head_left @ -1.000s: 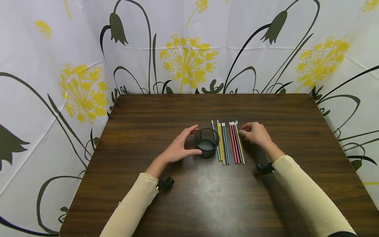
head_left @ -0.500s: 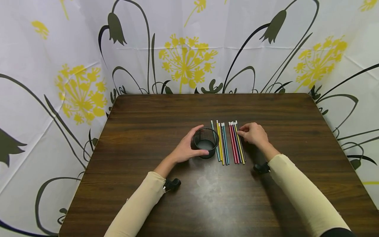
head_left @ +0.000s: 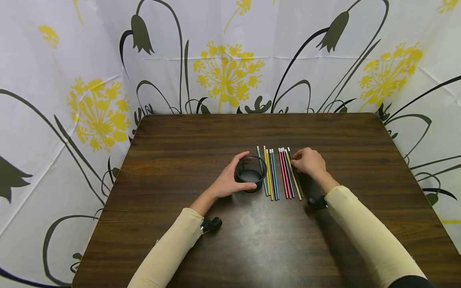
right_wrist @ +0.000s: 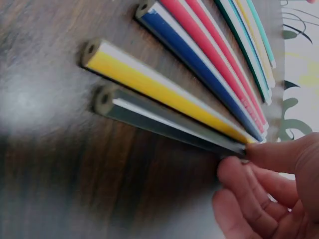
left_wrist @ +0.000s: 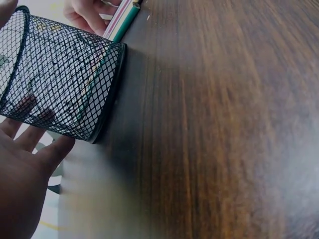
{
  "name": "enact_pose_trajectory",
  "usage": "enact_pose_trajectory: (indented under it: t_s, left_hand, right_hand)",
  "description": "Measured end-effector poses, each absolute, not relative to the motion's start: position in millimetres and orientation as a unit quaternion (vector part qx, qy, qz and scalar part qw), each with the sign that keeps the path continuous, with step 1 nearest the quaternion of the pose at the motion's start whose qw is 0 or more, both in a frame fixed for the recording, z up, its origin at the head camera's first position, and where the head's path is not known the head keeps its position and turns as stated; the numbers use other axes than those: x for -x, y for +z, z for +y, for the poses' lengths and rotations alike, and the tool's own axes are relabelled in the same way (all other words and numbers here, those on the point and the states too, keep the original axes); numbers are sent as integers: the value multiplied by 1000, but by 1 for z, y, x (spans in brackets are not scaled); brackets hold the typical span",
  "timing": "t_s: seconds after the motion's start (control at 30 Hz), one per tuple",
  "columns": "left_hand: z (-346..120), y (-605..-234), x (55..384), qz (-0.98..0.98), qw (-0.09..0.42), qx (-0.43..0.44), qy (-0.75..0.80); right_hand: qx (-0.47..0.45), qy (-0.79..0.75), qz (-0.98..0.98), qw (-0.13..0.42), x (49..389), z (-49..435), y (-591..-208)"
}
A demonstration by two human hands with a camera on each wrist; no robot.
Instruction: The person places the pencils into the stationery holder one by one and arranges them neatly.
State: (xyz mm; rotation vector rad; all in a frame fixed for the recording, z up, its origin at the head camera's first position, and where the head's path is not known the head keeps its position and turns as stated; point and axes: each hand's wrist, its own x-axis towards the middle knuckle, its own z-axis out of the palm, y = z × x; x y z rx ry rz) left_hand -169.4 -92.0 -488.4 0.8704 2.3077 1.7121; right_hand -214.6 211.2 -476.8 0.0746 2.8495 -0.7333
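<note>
In the head view my left hand [head_left: 227, 181] is wrapped around a black mesh pencil cup [head_left: 251, 176], which stands upright with nothing inside. The left wrist view shows several fingers behind the mesh wall [left_wrist: 65, 74]. My right hand [head_left: 310, 163] is at the right end of a row of pencils. Seen from the right wrist, its thumb and index finger pinch the far end of a black pencil [right_wrist: 169, 124]. Right beside that lies a yellow pencil [right_wrist: 149, 87]. A blue pencil [right_wrist: 202, 73] and red pencils [right_wrist: 219, 62] lie farther over.
Between the cup and the red pencils lies another group of teal and yellow pencils [head_left: 268, 172]. Everything rests on a dark wooden table [head_left: 194, 136]. A white curtain [head_left: 230, 24] with flower prints hangs behind its far edge.
My left hand has moved right and closed around the cup. My right hand has taken hold of the black pencil; its near end and the yellow pencil's have swung slightly right.
</note>
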Motion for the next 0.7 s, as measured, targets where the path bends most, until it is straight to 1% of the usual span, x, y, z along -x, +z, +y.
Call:
enact_pose_trajectory:
  t_s: [0.2,0.5,0.6,0.7]
  left_hand:
    - [-92,-464,158,750,81,-295,586]
    - [-92,-462,158,750,87,-295,586]
    - [-92,-462,158,747,87,-297,588]
    - [-92,-461,158,744,89,-299,591]
  right_hand:
    - [-32,-191,978,80,213,203,-471]
    - [-39,-214,973,80,213,210,-468]
    - [-43,-232,970,63,212,214,-461]
    - [-47,-252,966,31,211,216,-448]
